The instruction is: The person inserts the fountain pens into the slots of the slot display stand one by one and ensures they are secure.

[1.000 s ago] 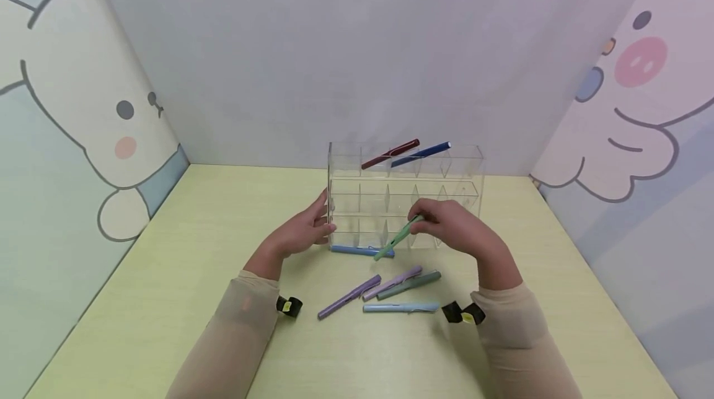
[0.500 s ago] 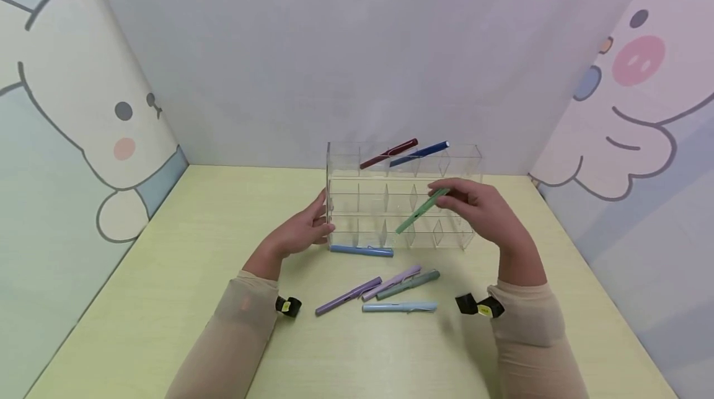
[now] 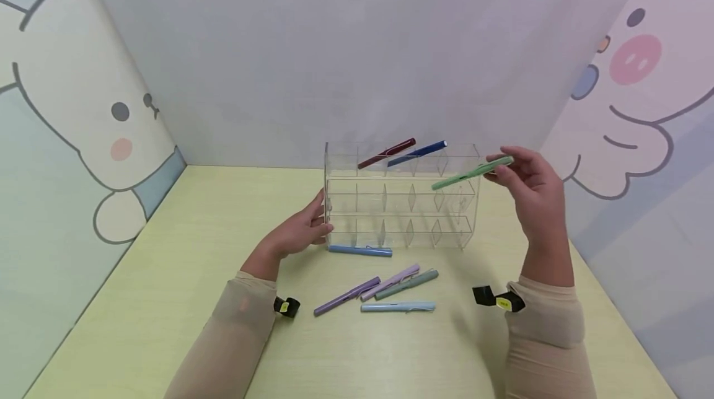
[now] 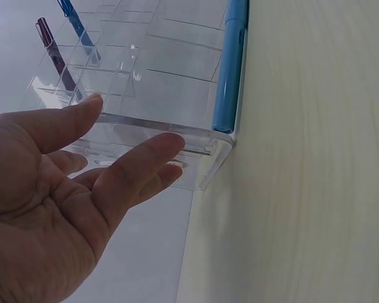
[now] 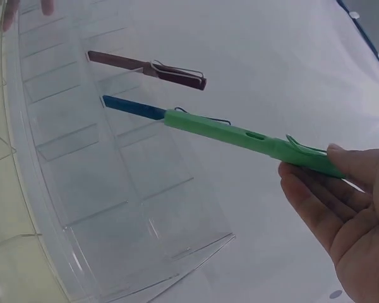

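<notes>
left hand [image 3: 295, 233] low, fingers [image 4: 139, 169] extended, right hand [image 3: 538, 194] raised, pinching, exact grip hard to tell

Right wrist view: the right hand [image 5: 357, 227], entering at the right edge, grips 1 green pen [image 5: 218, 130] between thumb and fingers near its clip end, the other end pointing left over the clear rack [image 5: 68, 142] and overlapping in the view the 1 blue pen [image 5: 129, 107]; whether these 2 touch cannot be determined. The blue pen and 1 dark red pen [image 5: 123, 62] stand slanted in the rack, near each other and apart, wire clip visible on each. Fingertips of the left hand [image 5: 11, 14] show at the upper left, against a rack edge.
</notes>
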Motion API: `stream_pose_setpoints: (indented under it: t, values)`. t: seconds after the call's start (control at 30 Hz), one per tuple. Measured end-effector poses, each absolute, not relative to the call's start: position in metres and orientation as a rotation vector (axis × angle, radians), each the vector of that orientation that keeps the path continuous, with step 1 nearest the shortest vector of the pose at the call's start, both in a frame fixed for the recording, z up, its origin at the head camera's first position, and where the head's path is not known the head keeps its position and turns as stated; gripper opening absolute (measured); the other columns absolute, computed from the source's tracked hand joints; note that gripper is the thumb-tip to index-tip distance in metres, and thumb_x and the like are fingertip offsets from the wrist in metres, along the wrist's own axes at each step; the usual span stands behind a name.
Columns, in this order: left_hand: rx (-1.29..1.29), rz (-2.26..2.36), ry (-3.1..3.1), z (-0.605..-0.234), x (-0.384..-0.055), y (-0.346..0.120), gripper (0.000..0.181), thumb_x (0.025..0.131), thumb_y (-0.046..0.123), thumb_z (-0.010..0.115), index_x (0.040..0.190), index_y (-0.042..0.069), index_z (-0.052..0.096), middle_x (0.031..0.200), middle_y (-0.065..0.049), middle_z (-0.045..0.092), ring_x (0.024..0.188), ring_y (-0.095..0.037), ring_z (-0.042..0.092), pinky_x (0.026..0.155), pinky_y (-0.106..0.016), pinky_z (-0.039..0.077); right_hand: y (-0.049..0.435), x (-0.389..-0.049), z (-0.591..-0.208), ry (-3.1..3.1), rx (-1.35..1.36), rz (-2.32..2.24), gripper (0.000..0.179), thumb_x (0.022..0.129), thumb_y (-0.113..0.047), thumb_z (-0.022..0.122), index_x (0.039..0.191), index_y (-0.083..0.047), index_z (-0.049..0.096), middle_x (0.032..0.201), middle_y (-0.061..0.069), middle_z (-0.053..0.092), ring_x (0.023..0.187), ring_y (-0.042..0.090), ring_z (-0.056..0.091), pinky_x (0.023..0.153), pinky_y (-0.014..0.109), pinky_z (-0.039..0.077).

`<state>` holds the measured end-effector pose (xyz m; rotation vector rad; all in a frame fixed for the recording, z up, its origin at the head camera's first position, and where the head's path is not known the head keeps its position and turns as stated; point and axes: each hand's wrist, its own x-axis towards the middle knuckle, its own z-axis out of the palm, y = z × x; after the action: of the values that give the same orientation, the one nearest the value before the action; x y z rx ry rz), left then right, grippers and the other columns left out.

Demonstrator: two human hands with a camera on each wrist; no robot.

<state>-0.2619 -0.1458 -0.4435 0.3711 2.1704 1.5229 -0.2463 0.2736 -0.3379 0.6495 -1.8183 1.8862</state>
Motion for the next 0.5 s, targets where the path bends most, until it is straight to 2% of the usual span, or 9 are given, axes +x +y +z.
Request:
stream_pose_setpoints:
  t: [0.23, 0.5]
  values:
    - [0.357, 1.526, 2.170, -0.443, -0.261, -0.147, 0.084, 0.103, 0.024, 0.053, 0.154, 0.045, -0.010, 0.164, -0.012, 0.014, 0.132, -0.038, 0.050, 0.108, -0.049, 0.042, 0.269, -0.252, -0.337, -1.480, 0.518, 1.906, 0.034, 0.090, 0.010, 0.061, 0.124, 0.013, 0.055, 0.109, 0.025, 0.067, 0.093, 0.026, 0.069, 0.085, 0.033, 0.057]
    - [0.384, 1.517, 2.176, -0.444, -0.260, -0.146, 0.085, 0.103, 0.024, 0.053, 0.154, 0.042, -0.012, 0.165, -0.011, 0.010, 0.134, -0.037, 0.047, 0.109, -0.050, 0.040, 0.270, -0.260, -0.341, -1.351, 0.406, 1.945, 0.036, 0.088, 0.007, 0.066, 0.122, 0.012, 0.056, 0.108, 0.025, 0.067, 0.094, 0.028, 0.069, 0.085, 0.035, 0.057]
